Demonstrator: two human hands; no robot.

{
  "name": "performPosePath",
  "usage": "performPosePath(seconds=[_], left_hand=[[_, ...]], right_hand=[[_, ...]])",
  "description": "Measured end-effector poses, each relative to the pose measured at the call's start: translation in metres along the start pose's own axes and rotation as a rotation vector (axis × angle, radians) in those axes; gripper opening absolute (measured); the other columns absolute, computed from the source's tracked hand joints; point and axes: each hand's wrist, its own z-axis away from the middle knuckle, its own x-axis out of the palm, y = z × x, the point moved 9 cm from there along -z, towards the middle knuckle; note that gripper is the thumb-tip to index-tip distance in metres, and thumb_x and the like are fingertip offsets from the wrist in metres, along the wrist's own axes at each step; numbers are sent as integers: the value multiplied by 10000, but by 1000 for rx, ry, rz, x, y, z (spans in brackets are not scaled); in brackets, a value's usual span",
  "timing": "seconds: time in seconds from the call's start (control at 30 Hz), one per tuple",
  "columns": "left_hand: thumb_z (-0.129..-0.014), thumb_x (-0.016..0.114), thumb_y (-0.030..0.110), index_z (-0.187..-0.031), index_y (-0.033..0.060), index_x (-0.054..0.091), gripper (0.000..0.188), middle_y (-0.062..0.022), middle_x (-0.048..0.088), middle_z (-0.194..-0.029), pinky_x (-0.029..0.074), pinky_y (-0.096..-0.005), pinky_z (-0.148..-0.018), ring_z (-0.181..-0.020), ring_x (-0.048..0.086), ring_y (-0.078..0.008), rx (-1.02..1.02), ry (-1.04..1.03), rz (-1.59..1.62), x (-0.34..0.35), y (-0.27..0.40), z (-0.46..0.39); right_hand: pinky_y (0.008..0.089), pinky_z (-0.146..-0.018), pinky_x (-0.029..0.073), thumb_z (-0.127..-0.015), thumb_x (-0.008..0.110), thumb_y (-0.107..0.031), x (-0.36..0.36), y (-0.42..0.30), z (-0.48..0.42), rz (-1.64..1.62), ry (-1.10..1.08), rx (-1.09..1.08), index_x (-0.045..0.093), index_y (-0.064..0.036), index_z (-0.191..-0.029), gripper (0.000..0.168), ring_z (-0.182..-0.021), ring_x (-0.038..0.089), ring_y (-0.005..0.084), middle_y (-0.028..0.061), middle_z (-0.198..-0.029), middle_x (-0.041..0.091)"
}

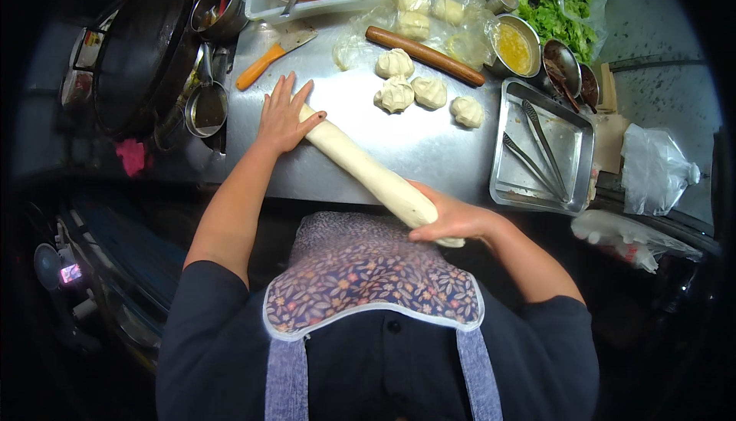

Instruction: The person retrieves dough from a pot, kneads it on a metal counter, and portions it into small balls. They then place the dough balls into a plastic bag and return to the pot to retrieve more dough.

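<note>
A long, thick roll of pale dough (362, 167) lies slantwise across the steel worktop (345, 182), its near end reaching past the front edge. My left hand (286, 117) rests on the roll's far end with the fingers spread. Around the near end curls my right hand (451, 214), thumb on one side of the dough and fingers partly hidden behind it. Beyond the roll sit several pleated dough balls (394, 94). A wooden rolling pin (424, 56) lies behind them. Near my left hand is a scraper with an orange handle (261, 67).
At left stand a large round black griddle (146, 53), a steel pot (218, 12) and a ladle (206, 107). A steel tray (517, 188) with tongs (543, 148) is at right. Behind are a bowl of yellow liquid (513, 47), bagged dough (414, 24), lettuce (555, 10) and a white plastic tub (253, 1).
</note>
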Motion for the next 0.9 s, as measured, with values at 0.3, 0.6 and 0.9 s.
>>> performPosePath(seconds=[0.3, 0.6, 0.9], left_hand=[[-858, 591, 681, -1569, 57, 222, 1015, -191, 208, -1628, 141, -557, -1210, -1516, 151, -367, -56, -49, 57, -17, 37, 25], [-646, 833, 671, -1345, 13, 511, 1013, -61, 685, -1022, 515, -321, -861, -932, 647, -191, 130, -148, 1282, -75, 139, 49], [-616, 522, 958, -1225, 14, 583, 1126, -83, 662, -1037, 547, -298, -800, -947, 660, -152, 169, -484, 1484, -72, 130, 83]], right_hand=[[411, -749, 551, -684, 801, -91, -48, -101, 40, 1148, 688, -486, 616, -92, -1192, 541, -870, 656, 346, 137, -989, 612], [225, -497, 484, -925, 699, -340, -59, -142, 7, -174, 555, -429, 595, -49, -1181, 401, -616, 650, 128, 81, -924, 675], [352, -746, 538, -639, 887, -301, 27, -201, -21, 715, 521, -931, 694, -76, -899, 395, -836, 678, 268, 75, -888, 692]])
